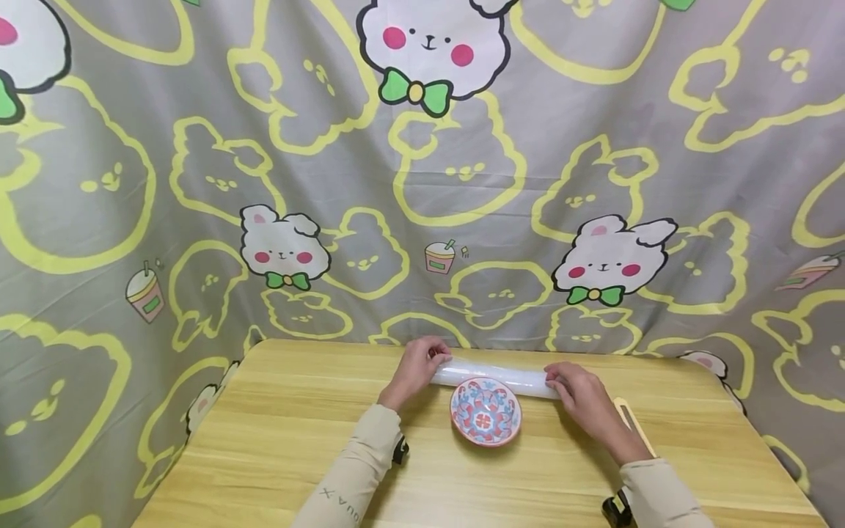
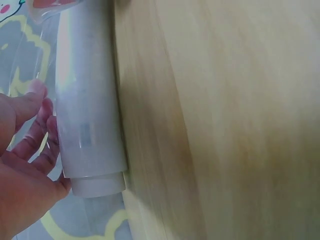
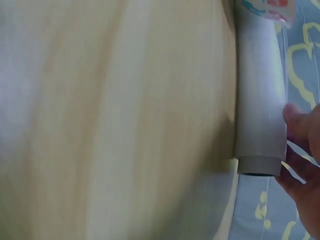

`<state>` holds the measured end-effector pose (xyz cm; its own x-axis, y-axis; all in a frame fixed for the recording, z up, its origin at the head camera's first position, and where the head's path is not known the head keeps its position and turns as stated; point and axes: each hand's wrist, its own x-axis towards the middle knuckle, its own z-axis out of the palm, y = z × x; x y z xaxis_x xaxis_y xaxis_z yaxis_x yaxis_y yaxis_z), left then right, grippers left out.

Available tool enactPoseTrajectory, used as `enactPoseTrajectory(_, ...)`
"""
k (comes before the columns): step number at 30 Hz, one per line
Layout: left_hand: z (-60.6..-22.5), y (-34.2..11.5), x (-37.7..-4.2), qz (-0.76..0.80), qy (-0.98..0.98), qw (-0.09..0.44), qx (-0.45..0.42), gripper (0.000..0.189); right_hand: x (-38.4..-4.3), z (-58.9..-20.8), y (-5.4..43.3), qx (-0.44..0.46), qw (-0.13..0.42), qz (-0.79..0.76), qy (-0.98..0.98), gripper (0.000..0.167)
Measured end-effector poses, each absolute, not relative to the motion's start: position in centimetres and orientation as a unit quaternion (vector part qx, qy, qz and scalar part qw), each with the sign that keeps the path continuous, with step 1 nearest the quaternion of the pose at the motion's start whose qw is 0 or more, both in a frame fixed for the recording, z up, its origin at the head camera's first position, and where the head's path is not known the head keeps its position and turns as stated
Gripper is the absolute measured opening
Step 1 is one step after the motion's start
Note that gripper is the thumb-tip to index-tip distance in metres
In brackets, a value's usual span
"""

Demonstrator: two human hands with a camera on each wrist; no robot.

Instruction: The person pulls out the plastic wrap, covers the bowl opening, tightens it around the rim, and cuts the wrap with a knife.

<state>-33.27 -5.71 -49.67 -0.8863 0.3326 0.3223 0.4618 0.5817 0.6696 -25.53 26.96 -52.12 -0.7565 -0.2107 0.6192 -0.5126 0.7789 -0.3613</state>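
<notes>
A roll of cling film [image 1: 505, 377] lies crosswise near the table's back edge, its core end showing in the left wrist view. At its left end, my left hand [image 1: 416, 372] pinches clear film between thumb and fingertips, with the other fingers beside the roll. My right hand [image 1: 581, 396] does likewise at the right end; in the right wrist view its thumb [image 3: 295, 120] meets the film along the roll's side. Just in front of the roll's middle sits a patterned red, blue and white bowl [image 1: 485, 412]. The exact fingertip contact is partly hidden.
A pale yellow tool with a dark slot [image 1: 634, 425], perhaps a utility knife, lies beside the right forearm and is partly covered by it. The wood-grain table [image 1: 264, 440] ends against a grey curtain [image 1: 409, 293] with cartoon prints.
</notes>
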Motion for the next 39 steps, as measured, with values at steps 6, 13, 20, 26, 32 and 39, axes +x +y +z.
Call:
enactPoseTrajectory(6,-49.6,-5.6,-33.3,-0.398,-0.882,0.100,-0.229,0.004,-25.4,-52.4,26.5,0.216,0.298,0.238,-0.899,0.019)
enactPoseTrajectory(13,-49.7,-5.6,-33.1,-0.398,-0.883,0.100,-0.226,0.004,-25.2,-52.2,26.6,0.224,0.291,0.212,-0.906,0.027)
enactPoseTrajectory(20,-49.4,-5.6,-33.2,-0.388,-0.887,0.097,-0.230,0.007,-25.4,-52.0,26.9,0.217,0.304,0.216,-0.902,0.022)
enactPoseTrajectory(26,-49.1,-6.3,-33.2,-0.362,-0.894,0.086,-0.251,0.005,-26.2,-51.2,26.9,0.213,0.306,0.208,-0.904,0.019)
enactPoseTrajectory(32,-49.0,-6.6,-33.4,-0.383,-0.886,0.074,-0.251,0.005,-26.8,-50.7,26.9,0.196,0.295,0.239,-0.904,0.013)
enactPoseTrajectory(39,-48.9,-6.4,-33.7,-0.399,-0.883,0.083,-0.231,0.003,-27.4,-50.9,26.5,0.177,0.277,0.265,-0.906,0.014)
